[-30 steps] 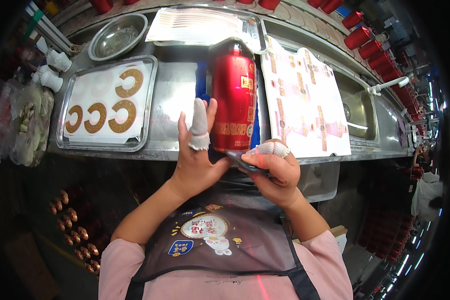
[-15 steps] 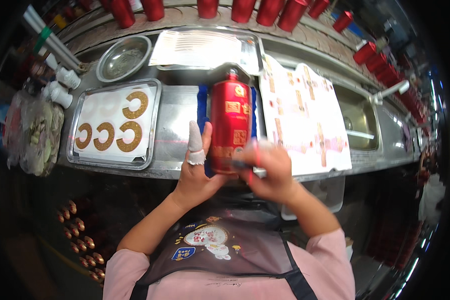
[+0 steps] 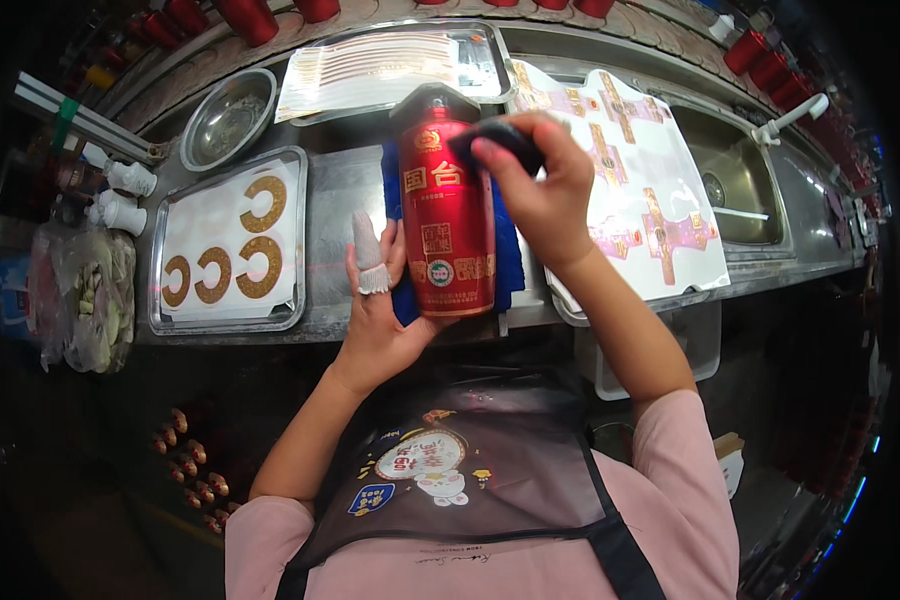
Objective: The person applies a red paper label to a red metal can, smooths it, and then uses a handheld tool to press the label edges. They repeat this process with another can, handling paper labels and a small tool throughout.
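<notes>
Clear bag of pale items, far left edge of the steel counter. White squeeze bottles just above it. Round metal bowl at the back. Shallow metal tray holding four gold C-shaped labels on a white sheet. Left hand, one finger wrapped in white tape, cups the lower side of the red bottle, fingers partly spread. The bottle stands upright over a blue cloth near the counter's front edge. Right hand is closed on a small dark tool, pressed against the bottle's upper shoulder. Sheets of gold-and-red labels lie to the right. Steel sink with white tap, far right.
</notes>
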Available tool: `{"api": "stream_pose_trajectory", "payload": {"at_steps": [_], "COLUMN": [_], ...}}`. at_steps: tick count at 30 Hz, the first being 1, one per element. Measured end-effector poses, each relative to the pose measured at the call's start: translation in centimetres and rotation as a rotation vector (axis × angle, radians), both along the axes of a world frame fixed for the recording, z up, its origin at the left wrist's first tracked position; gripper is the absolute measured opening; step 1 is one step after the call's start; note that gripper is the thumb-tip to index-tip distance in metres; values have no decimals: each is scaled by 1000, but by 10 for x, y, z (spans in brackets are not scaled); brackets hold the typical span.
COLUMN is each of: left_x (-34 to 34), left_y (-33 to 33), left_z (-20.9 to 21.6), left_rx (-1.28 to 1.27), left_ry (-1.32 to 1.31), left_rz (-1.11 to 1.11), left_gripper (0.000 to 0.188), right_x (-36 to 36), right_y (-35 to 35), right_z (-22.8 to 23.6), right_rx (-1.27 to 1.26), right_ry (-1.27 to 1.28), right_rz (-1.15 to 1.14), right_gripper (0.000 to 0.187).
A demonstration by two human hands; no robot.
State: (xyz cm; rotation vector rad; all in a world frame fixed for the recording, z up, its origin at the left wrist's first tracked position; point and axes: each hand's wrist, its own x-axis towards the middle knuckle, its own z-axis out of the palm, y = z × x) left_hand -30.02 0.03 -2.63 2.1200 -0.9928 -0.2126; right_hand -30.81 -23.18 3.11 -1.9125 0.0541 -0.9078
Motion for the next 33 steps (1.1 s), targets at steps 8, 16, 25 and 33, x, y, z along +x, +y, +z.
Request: {"api": "stream_pose_trajectory", "payload": {"at_steps": [8, 16, 25, 33], "left_x": [2, -9, 4, 4], "left_y": [-8, -21, -15, -14], "left_z": [3, 22, 18, 15], "left_rx": [-69, 58, 97, -37], "left_ry": [157, -348, -145, -127], "left_rz": [30, 27, 27, 51], "left_gripper": [96, 119, 107, 115], "right_x": [-56, -73, -81, -99], "right_y": [12, 12, 5, 10], "right_z": [-1, -23, -37, -44], "right_rx": [-299, -328, -397, -199], "right_ry": [-141, -260, -323, -58], "right_rz": [510, 391, 442, 367], "right_gripper": [26, 14, 28, 25]}}
